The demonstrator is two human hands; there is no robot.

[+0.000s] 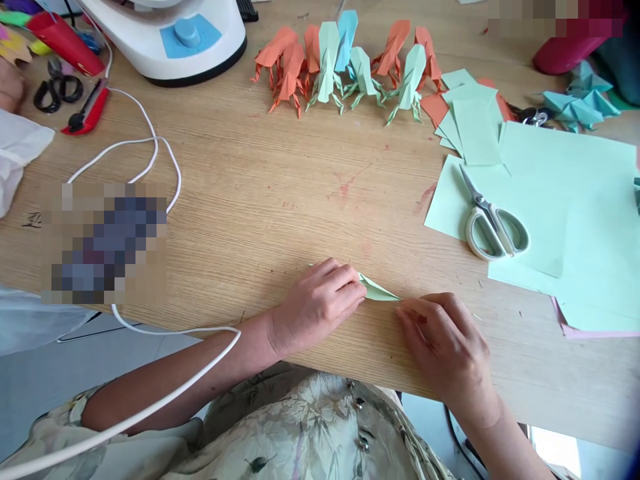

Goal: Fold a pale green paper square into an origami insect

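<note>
Close to the table's front edge, a narrow folded piece of pale green paper (379, 291) stretches between my two hands. My left hand (325, 297) is closed around its left part, which the fingers mostly cover; a small green tip shows beyond them. At the other end, the thumb and fingertips of my right hand (445, 343) pinch the pointed right tip. White-handled scissors (495, 230) lie on sheets of pale green paper (600, 247) to the right of my hands.
Several folded paper figures (327, 63) in orange, green and blue stand at the back. Smaller cut papers (477, 130) lie beside them. A white machine (200, 40) stands at back left. A white cable (177, 330) crosses my left forearm. A red box cutter (87, 110) lies left.
</note>
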